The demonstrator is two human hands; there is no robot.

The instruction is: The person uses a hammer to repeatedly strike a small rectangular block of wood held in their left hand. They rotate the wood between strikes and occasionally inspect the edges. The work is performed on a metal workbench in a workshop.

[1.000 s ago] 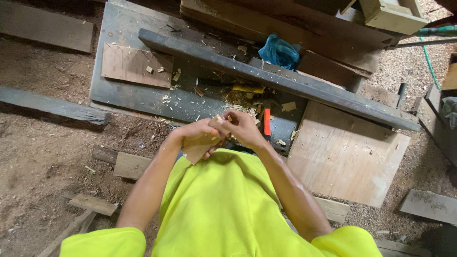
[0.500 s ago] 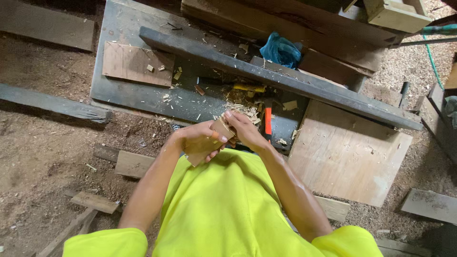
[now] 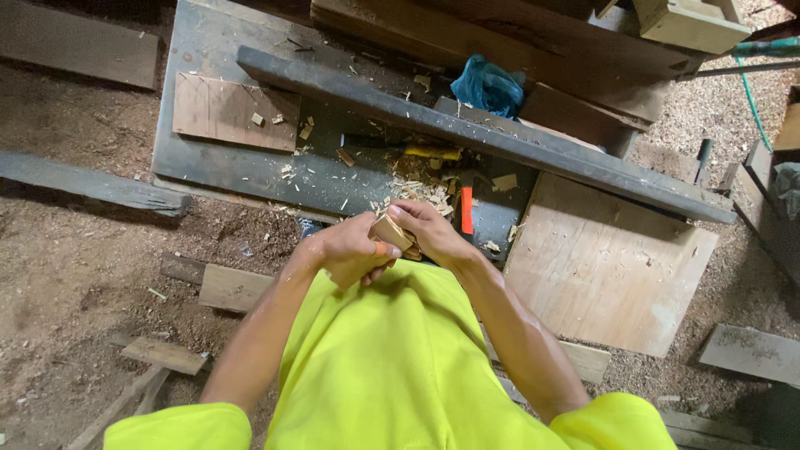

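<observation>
Both of my hands meet in front of my yellow shirt, over the near edge of a grey board. My left hand [image 3: 348, 252] grips a small pale wooden block [image 3: 390, 232], its thumb lying across the block's lower face. My right hand [image 3: 428, 233] closes on the same block from the right, fingers curled over its top end. Wood shavings [image 3: 417, 193] lie piled on the board just beyond my hands. An orange-handled tool [image 3: 467, 209] rests right of the shavings, close to my right hand.
A long dark plank [image 3: 517, 142] crosses the grey board [image 3: 242, 171] diagonally. A plywood sheet [image 3: 604, 262] lies at the right, a small wood panel [image 3: 233, 112] at the upper left, a blue cloth [image 3: 487, 85] behind the plank. Scrap boards and sawdust cover the ground.
My hands have stayed together in the same spot, with the block turned slightly between the fingers. The view has shifted only a little.
</observation>
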